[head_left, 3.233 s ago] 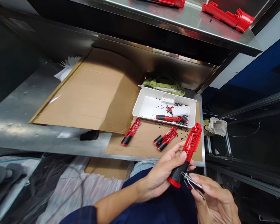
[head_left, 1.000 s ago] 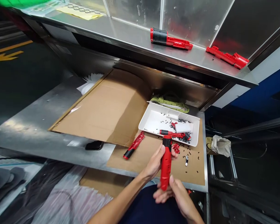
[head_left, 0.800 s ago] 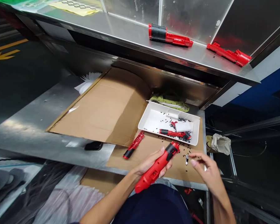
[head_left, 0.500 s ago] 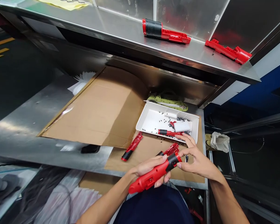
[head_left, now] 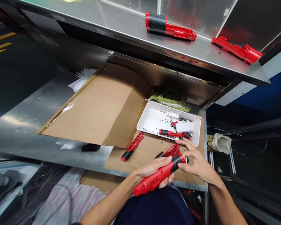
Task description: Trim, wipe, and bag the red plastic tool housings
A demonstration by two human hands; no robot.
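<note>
My left hand (head_left: 153,167) is wrapped round a red plastic tool housing (head_left: 152,180) with a black sleeve and a red rim at its far end. At that rim are the thumb and index finger of my right hand (head_left: 198,161), closed on the end of the housing. Whether a small part sits between those fingertips is hidden. Just beyond the held piece, a red and black half shell (head_left: 173,150) lies on the cardboard, partly covered by it. Another half shell (head_left: 132,146) rests further left, its ribbed inside facing up.
A white tray (head_left: 152,121) holds tiny black pieces, a white block (head_left: 184,127) and a red-black shell (head_left: 170,133). Left of it stands a large cardboard sheet (head_left: 100,106). On the raised metal shelf (head_left: 121,28) lie two larger red housings (head_left: 181,32). A green patterned pouch (head_left: 170,101) is behind the tray.
Both hands have shifted slightly right together with the held housing. My right thumb and index finger have closed in on its rim. The view has tilted a little.
</note>
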